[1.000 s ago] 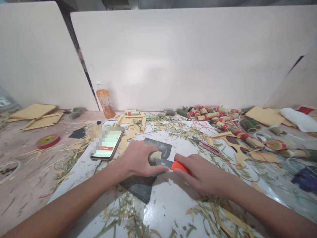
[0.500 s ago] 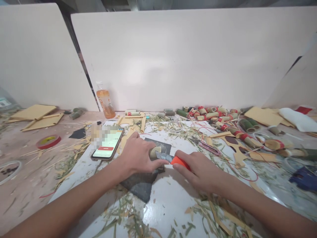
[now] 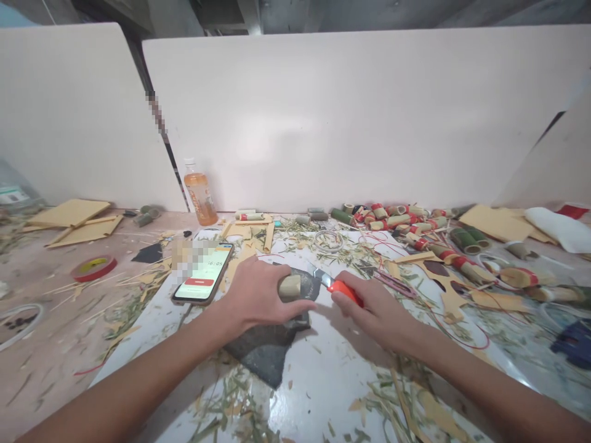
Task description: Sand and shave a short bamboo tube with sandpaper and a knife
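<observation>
My left hand (image 3: 263, 292) is wrapped round a short piece of bamboo (image 3: 290, 285), its pale end showing past the fingers and thumb. Under it lies a dark grey sheet (image 3: 263, 351) that looks like sandpaper, on a white board (image 3: 332, 381). In my right hand (image 3: 369, 304) is a utility knife (image 3: 344, 290) with an orange handle. Its blade points up and left, a little apart from the bamboo's right end. My left thumb stretches out below the bamboo towards the knife.
A phone (image 3: 205, 277) lies left of my left hand, with a drink bottle (image 3: 201, 198) behind it. Red tape (image 3: 93, 269) sits further left. Several bamboo pieces with red bands (image 3: 397, 220) are heaped at the back right. A pink cutter (image 3: 394, 284) and green shavings (image 3: 221, 409) lie around.
The knife has moved right, off the bamboo's end, and its blade now tilts upward. My left hand stays on the bamboo. The whole view has shifted slightly.
</observation>
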Available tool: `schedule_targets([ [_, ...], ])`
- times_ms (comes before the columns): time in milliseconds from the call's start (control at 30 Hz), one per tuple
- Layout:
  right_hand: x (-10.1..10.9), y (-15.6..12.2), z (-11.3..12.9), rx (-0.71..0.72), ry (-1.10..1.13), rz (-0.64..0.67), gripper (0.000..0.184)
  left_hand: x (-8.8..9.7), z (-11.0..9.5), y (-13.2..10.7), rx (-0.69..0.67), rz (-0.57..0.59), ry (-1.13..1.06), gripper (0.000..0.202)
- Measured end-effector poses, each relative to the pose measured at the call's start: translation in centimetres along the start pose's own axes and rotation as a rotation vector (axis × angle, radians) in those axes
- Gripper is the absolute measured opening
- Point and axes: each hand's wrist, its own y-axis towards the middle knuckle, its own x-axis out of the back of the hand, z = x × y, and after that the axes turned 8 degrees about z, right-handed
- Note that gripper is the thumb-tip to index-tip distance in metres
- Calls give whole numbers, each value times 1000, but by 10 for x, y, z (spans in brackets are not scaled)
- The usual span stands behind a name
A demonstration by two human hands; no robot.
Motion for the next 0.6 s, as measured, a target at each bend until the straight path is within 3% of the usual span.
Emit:
schedule_targets([
  [267,-1,-5,11,79,-104,183,30,-15,9,1,-120,62,-259,32],
  [500,-1,-9,14,46,-285,141,31,-12,5,0,-145,114,-330,34],
  [600,-2,-10,16,56,-323,158,32,-11,2,-1,-158,130,-252,47],
])
